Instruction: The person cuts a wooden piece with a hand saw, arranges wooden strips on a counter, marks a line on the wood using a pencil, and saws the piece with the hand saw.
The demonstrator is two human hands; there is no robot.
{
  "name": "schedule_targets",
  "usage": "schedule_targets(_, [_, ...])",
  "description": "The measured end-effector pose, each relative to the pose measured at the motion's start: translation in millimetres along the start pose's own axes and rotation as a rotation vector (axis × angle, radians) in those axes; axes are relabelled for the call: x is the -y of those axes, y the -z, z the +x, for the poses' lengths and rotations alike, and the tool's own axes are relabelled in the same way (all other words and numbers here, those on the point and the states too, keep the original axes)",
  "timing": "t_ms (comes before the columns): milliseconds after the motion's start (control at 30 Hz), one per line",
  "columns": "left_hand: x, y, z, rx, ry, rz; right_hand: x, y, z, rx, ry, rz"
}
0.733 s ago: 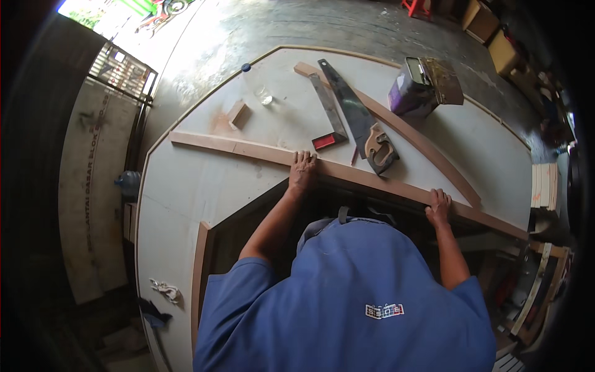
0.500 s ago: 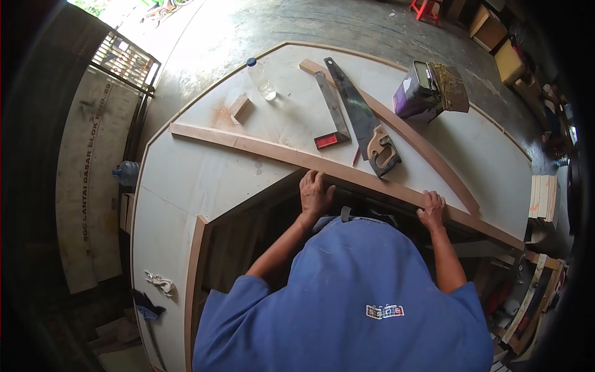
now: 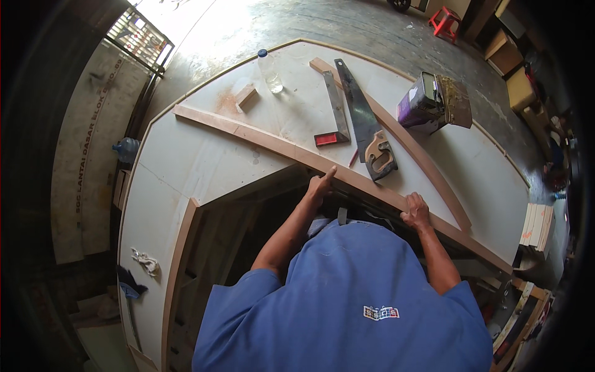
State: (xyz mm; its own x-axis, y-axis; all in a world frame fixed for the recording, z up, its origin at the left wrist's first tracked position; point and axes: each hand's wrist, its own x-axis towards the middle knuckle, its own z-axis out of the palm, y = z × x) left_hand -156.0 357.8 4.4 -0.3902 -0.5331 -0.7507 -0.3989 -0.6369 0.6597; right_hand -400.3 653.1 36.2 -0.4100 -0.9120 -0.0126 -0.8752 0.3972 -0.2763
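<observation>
Counts: I see two hands, two long curved wood strips, one handsaw, one square, one small wood block, one bottle, one tin.
Left hand (image 3: pixel 320 184): fingers curled, forefinger stretched out along the near edge of the curved wood strip (image 3: pixel 260 137), pressing on it; I cannot tell whether it grips underneath.
Right hand (image 3: pixel 416 211): loosely closed, resting on the same strip further along, knuckles up; its fingertips are hidden from me.
Left of the left hand: a wood block (image 3: pixel 246 97) beyond the strip, and a white rag (image 3: pixel 145 261) near the table (image 3: pixel 173 167) edge.
Beyond the left hand: a clear bottle (image 3: pixel 270 72) with a blue cap, lying down; contents hard to make out.
Between the hands, further out: a square (image 3: pixel 334 111) with a red end, a red pencil (image 3: pixel 352 159), a handsaw (image 3: pixel 364 124), all just past the strip.
Beyond the right hand: a second strip (image 3: pixel 427 167); a purple tin (image 3: pixel 421 104), its inside not visible.
Hidden: the table opening under my chest, covered by the blue shirt (image 3: pixel 347 304).
</observation>
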Motion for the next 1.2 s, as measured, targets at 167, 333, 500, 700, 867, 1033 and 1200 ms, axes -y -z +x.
schedule_targets(167, [-0.3, -21.9, 8.1, -0.125, 0.070, -0.230, 5.9, 0.5, -7.8, -0.043, 0.062, 0.110])
schedule_targets(333, [-3.1, -33.7, 1.5, -0.265, 0.062, -0.404, 25.6, 5.3, -15.0, -0.077, 0.099, 0.184])
schedule_targets(500, [-28.6, -47.6, -40.7, -0.352, 0.014, -0.478, 48.6, 28.9, -44.3, -0.108, 0.008, 0.219])
schedule_targets(700, [-34.9, -34.2, -86.8, -0.145, -0.177, -0.586, 73.3, 48.9, -62.2, -0.184, 0.057, 0.130])
schedule_targets(867, [-94.7, -40.0, -172.8, -0.009, -0.404, -0.438, 108.8, 78.7, -80.3, -0.245, 0.009, 0.141])
schedule_targets(1033, [-140.2, -35.2, -236.2, 0.177, -0.861, -0.235, 163.4, 96.4, -84.9, -0.449, -0.070, 0.237])
schedule_targets(1200, [-132.2, -71.6, -294.3, 0.455, -1.064, -0.185, 218.7, 125.9, -89.9, -0.732, -0.157, 0.320])
